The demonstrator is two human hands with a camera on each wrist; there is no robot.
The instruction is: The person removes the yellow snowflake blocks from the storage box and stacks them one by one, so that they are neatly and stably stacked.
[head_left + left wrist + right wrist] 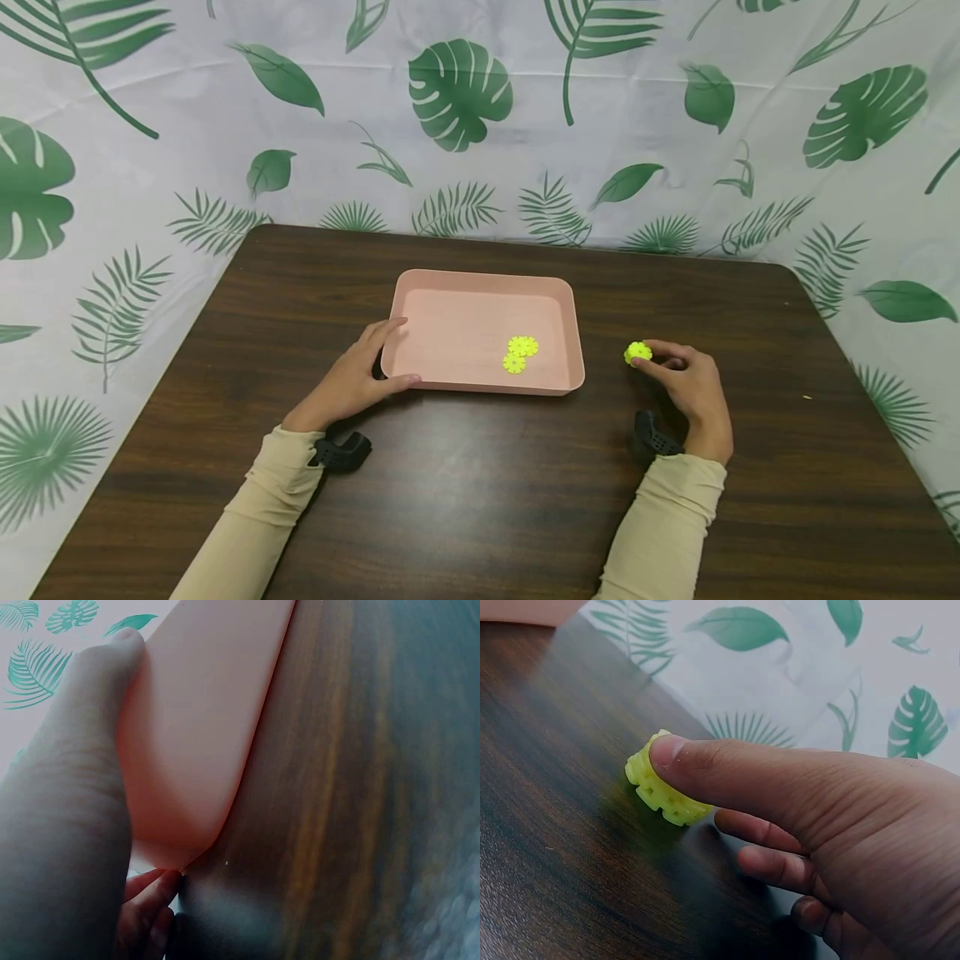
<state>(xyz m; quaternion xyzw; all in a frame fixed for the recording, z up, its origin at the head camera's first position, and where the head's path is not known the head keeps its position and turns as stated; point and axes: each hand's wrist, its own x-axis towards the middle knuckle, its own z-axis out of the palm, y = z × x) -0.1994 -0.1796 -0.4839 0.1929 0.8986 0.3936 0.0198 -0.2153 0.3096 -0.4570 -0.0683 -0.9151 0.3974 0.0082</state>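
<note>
A pink rectangular tray sits on the table. My left hand grips its near left corner, with the thumb along the front rim and fingers around the left end. In the left wrist view the tray's side wall lies close to the thumb. To the right of the tray, my right hand pinches a small stack of yellow-green snowflake discs between thumb and fingers. The right wrist view shows the notched edges of the stack under the thumb. Yellow-green snowflake discs lie together in the tray's near right part.
The dark wood-grain table extends around the tray on all sides. Behind it hangs a white cloth with green leaf prints. A tiny pale speck lies on the table at the right. Each wrist wears a black band.
</note>
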